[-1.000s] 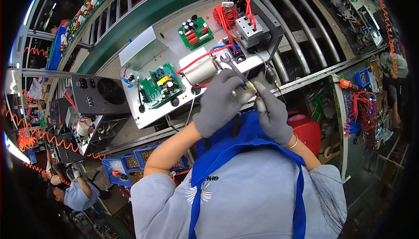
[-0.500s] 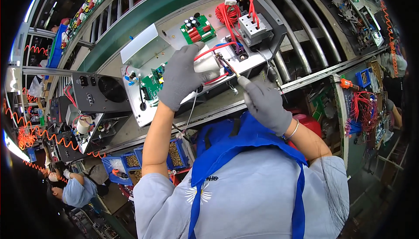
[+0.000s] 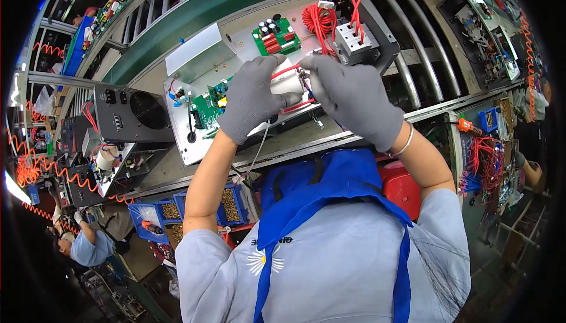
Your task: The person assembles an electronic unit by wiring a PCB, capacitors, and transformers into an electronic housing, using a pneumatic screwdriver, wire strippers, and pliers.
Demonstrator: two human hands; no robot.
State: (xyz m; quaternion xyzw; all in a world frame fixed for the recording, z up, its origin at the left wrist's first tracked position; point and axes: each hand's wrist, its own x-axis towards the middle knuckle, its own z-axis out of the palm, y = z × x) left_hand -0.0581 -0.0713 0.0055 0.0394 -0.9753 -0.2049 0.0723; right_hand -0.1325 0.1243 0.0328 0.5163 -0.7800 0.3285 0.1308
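My left hand, in a grey glove, is wrapped round a white cylinder, thumb near its lower edge. My right hand, also gloved, is closed at the cylinder's terminal end, where red wires attach. Whatever lies in its fingers is hidden. Both hands are over a metal chassis plate. A green circuit board lies left of my left hand, another board beyond the cylinder. A coil of red wire and a grey breaker block stand beyond my right hand.
A black upright panel rises at the chassis's right end, beside conveyor rollers. A black fan housing stands on the left. Blue bins of small brass parts sit below the bench edge. A co-worker is at lower left.
My right hand has moved up and inward to the cylinder's terminal end. The thin rod-like tool seen in its fingers before is now hidden. My left hand stays on the cylinder.
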